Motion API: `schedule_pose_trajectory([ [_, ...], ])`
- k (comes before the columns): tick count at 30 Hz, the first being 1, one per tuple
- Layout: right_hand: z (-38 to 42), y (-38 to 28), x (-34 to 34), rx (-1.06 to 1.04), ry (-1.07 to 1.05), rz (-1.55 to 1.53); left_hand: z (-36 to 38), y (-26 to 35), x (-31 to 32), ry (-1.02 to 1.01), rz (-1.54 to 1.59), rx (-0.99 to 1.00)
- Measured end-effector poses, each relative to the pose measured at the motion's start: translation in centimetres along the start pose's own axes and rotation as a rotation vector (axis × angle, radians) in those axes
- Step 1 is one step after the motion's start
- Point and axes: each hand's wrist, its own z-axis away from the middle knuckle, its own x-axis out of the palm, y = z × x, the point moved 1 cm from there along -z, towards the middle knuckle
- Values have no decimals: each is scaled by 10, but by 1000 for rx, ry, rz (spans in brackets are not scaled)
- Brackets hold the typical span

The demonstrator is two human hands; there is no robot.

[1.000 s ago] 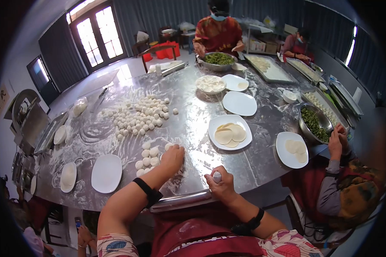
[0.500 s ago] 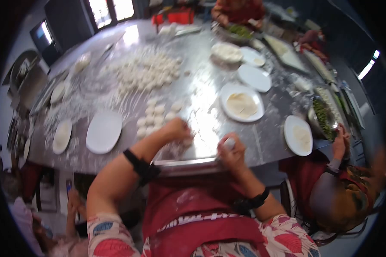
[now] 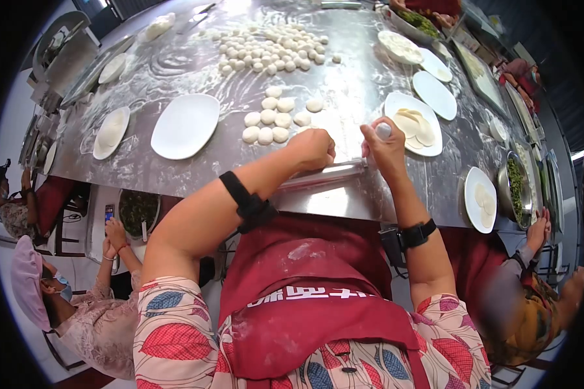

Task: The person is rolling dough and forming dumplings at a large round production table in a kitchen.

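Observation:
My right hand (image 3: 387, 148) is closed round a rolling pin (image 3: 383, 130), whose pale rounded end points up at me; the rest is hidden. Beside it to the left, my left hand (image 3: 315, 148) is curled near the table's front edge, and whatever its fingers hold is out of sight. Flattened dough balls (image 3: 267, 118) lie in short rows just beyond my left wrist, with a loose dough ball (image 3: 315, 105) apart from them. To the right of my right hand, thin dough wrappers (image 3: 414, 125) overlap on a white plate (image 3: 394, 104).
A large spread of dough balls (image 3: 272, 48) covers the far middle of the floured metal table (image 3: 136, 172). White plates (image 3: 185, 126) stand left and right. A bowl of chopped greens (image 3: 514, 185) is at the right edge. People sit at both sides, one person (image 3: 94, 318) at lower left.
My view has tilted down and turned left, so the table appears higher and further right. My right hand is nearer the wrapper plate, still gripping the rolling pin; my left hand stays curled.

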Motion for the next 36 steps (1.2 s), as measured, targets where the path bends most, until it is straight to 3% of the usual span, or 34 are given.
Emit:
schedule_pose_trajectory([
  [4,34,-6,-4,16,166,175,15,-5,-2,78,61,-58],
  [6,55,-2,-5,-36,180,17,24,-10,2,186,120,-92],
  [7,55,-1,-4,-32,204,20,26,-9,2,76,230,-222],
  [12,2,5,13,-105,204,91,12,4,7,94,71,-87],
  [17,40,-3,0,15,254,114,10,-12,6,-13,50,12],
  [20,60,-1,-4,-71,219,-3,21,-16,-1,23,149,-62],
  [22,36,-5,3,8,276,125,23,-10,-4,-27,109,-36],
  [25,-4,7,12,-105,224,182,11,-5,0,101,7,-3],
  [30,26,4,3,-66,280,209,12,-11,-3,14,61,50],
  [33,61,1,-4,-64,221,43,18,-16,-8,3,117,7],
  [36,21,-3,7,-45,247,181,16,-9,-8,-51,94,-2],
])
